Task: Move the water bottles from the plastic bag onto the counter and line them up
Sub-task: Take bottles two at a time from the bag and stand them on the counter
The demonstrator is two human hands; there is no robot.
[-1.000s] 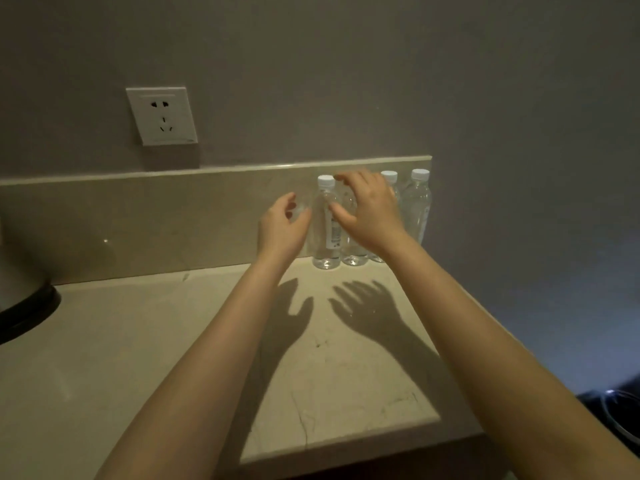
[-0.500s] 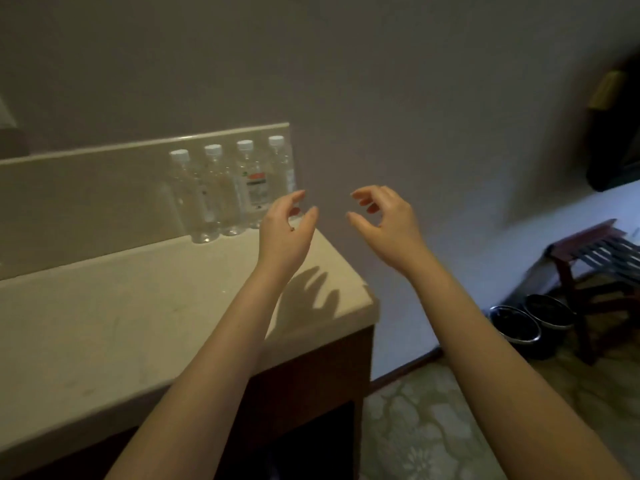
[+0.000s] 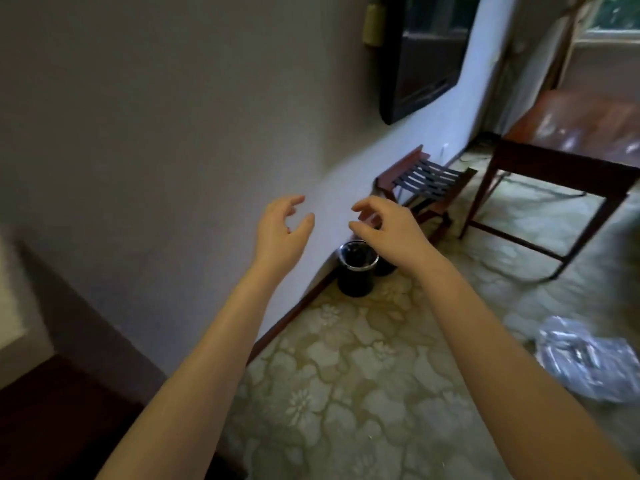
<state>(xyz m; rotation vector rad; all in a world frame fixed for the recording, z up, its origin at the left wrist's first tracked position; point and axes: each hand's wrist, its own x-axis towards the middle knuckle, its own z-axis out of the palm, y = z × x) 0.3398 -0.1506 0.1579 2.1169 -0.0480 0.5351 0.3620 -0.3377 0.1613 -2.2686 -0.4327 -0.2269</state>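
Note:
My left hand [image 3: 282,230] and my right hand [image 3: 384,230] hang in the air in front of the grey wall, both with fingers curled apart and holding nothing. A crinkled clear plastic bag [image 3: 588,358] lies on the patterned floor at the lower right, well to the right of my right forearm; its contents are blurred. Only a pale corner of the counter [image 3: 10,306] shows at the left edge. The line of water bottles is out of view.
Two black bins [image 3: 356,271] stand against the wall under my hands. A slatted wooden rack [image 3: 426,178] sits beyond them, and a dark wooden table [image 3: 568,140] stands at the right. A dark cabinet [image 3: 69,393] fills the lower left.
The view has swung right, away from the counter and bottles, toward the floor. Both hands left the bottles and stay empty. The plastic bag has come into view.

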